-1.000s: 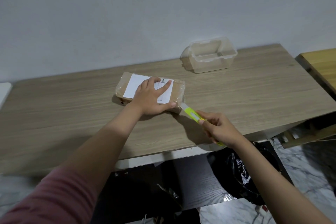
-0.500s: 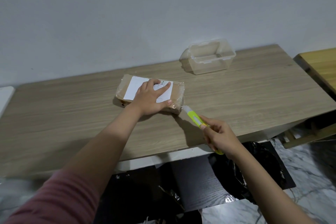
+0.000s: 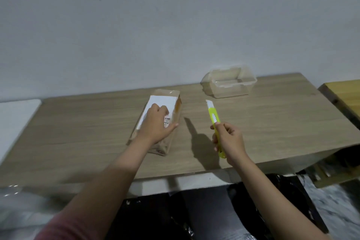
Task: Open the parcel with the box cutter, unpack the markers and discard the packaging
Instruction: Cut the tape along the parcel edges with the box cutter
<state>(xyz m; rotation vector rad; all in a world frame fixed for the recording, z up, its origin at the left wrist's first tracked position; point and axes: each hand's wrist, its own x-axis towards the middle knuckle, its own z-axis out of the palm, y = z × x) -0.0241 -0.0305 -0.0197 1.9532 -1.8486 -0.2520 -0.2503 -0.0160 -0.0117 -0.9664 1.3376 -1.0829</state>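
Bare table [image 3: 272,122] between parcel [image 3: 161,103] and container [image 3: 228,84]

Taped brown parcel [image 3: 165,103] lengthwise on table, yellow box cutter [image 3: 213,121] raised
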